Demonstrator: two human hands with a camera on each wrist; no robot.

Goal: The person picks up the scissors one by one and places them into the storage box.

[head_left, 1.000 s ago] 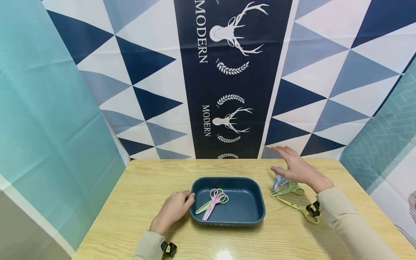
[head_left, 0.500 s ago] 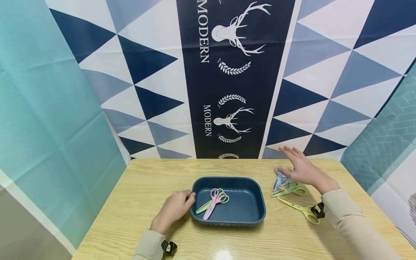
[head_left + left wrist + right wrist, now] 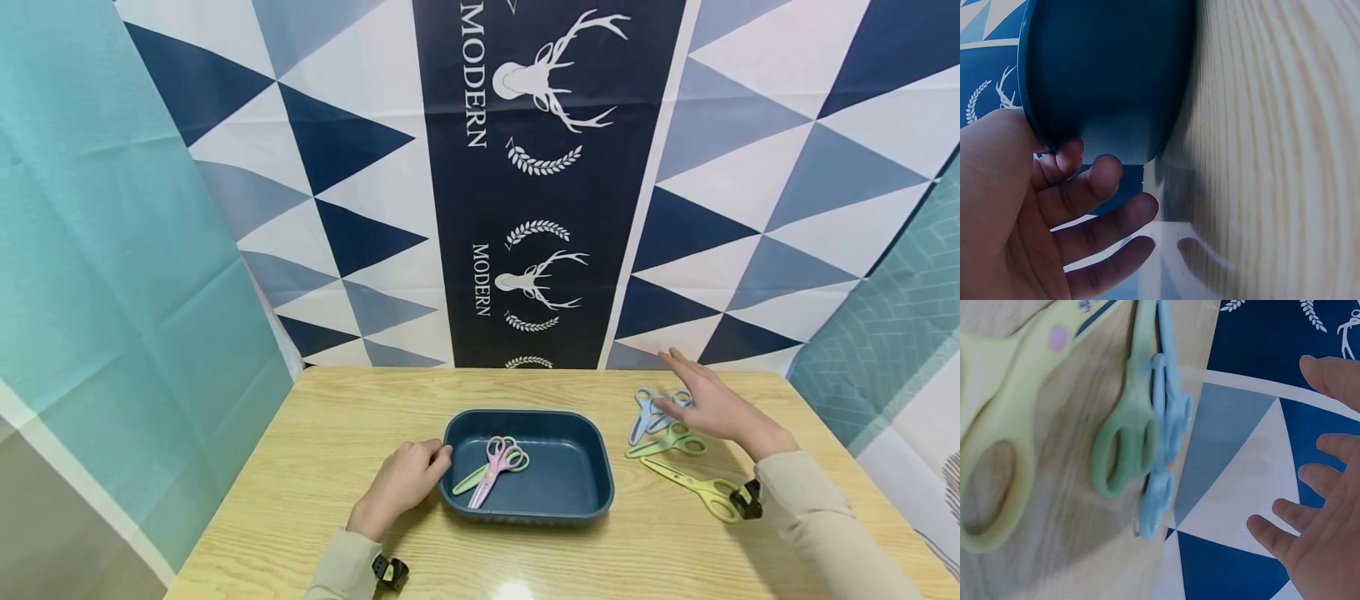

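Note:
At the left end of the dark blue tray (image 3: 592,500), my left hand (image 3: 405,477) pinches the rim with thumb and index finger. The left wrist view shows the other fingers of that hand (image 3: 1085,212) loosely bent beside the tray's outer wall (image 3: 1110,69). Inside the tray, pink scissors (image 3: 491,475) lie across light green scissors (image 3: 469,479). My right hand (image 3: 716,407) hovers above the table on the right with spread fingers, holding nothing. Below and beside it lie light blue scissors (image 3: 642,417), green scissors (image 3: 663,442) and yellow scissors (image 3: 686,479).
The wooden table (image 3: 337,417) ends at the back against a patterned cloth (image 3: 525,192) with triangles and deer heads. A plain turquoise curtain (image 3: 127,250) hangs at the left. Bare wood surrounds the tray.
My right hand has drifted to the right and slightly toward me, uncovering more of the light blue scissors. My left hand and the tray stay in place.

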